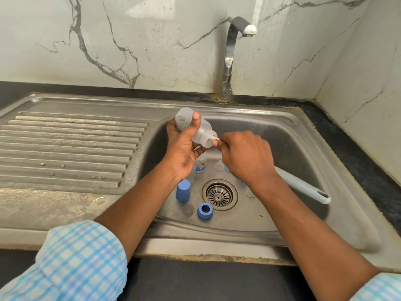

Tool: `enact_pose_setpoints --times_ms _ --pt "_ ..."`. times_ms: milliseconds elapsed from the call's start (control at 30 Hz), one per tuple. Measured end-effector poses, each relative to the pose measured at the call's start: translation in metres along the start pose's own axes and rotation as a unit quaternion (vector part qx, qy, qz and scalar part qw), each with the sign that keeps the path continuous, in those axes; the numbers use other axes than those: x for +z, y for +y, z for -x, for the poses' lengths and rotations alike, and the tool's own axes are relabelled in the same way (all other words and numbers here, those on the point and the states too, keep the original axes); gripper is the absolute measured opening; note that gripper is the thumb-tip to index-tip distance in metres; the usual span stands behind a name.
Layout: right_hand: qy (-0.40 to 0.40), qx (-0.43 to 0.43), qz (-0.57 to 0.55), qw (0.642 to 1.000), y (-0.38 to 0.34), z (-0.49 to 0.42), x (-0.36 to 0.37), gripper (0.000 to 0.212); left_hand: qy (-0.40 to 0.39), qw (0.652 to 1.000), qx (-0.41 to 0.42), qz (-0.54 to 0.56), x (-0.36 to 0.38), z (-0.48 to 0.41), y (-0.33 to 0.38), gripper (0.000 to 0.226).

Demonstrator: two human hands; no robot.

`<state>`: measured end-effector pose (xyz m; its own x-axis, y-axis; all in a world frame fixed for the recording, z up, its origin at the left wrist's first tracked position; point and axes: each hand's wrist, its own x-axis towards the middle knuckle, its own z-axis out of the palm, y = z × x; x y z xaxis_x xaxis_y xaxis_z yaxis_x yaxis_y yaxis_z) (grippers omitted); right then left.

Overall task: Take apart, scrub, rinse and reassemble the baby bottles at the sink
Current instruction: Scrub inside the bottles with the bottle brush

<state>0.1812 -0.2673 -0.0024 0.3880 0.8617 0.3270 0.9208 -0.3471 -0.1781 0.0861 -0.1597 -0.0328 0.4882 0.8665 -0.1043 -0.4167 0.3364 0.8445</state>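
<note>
My left hand (184,144) grips a clear baby bottle (202,132) over the sink basin (288,153), tilted with its mouth down to the right. My right hand (243,155) grips a pale-handled bottle brush (303,185); its thin white tip enters the bottle's mouth. On the basin floor lie a blue cap (183,190), a blue screw ring (205,211), a clear teat (219,165) and a second bottle (200,165) with a printed label, partly hidden behind my left wrist.
A steel tap (233,55) stands behind the basin; no water runs from it. The drain strainer (219,194) sits at the basin's middle. A ribbed draining board (69,148) lies to the left. Marble walls close the back and right.
</note>
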Motion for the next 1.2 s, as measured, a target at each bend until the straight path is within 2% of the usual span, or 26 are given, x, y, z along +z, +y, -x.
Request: enact_pose_setpoints --times_ms 133,333,467,600,733,900,967,1067,1200 --pt "0.011 0.042 -0.02 0.999 0.002 -0.004 0.001 0.031 0.063 0.998 0.015 0.016 -0.006 -0.011 0.004 0.054" --pt "0.041 0.02 -0.029 0.999 0.01 -0.001 -0.014 0.023 0.126 0.982 0.026 0.139 -0.035 -0.03 0.028 0.05" --pt "0.052 0.017 -0.033 0.998 0.016 0.0 -0.018 0.011 0.074 0.987 0.017 0.14 -0.026 -0.023 0.023 0.028" --pt "0.031 -0.015 -0.042 0.999 0.016 0.002 -0.018 0.014 0.036 0.985 0.021 0.169 -0.018 -0.013 0.018 0.044" --pt "0.002 -0.016 -0.073 0.997 0.013 0.001 -0.016 0.02 -0.037 0.986 0.01 0.161 -0.01 -0.002 0.013 0.034" --pt "0.009 -0.003 -0.066 0.998 0.007 0.0 -0.007 0.021 -0.116 0.978 -0.011 0.176 -0.002 0.005 0.006 0.055" --pt "0.013 -0.003 -0.059 0.998 0.006 -0.001 -0.004 0.022 -0.099 0.986 -0.023 0.133 -0.003 0.005 0.006 0.059" --pt "0.014 -0.005 -0.051 0.999 0.001 -0.002 0.001 0.024 -0.026 0.999 -0.019 0.032 -0.001 0.004 0.002 0.071" --pt "0.015 0.018 -0.003 1.0 -0.001 -0.003 0.0 0.026 0.033 0.999 -0.001 0.025 -0.006 -0.007 0.005 0.049"
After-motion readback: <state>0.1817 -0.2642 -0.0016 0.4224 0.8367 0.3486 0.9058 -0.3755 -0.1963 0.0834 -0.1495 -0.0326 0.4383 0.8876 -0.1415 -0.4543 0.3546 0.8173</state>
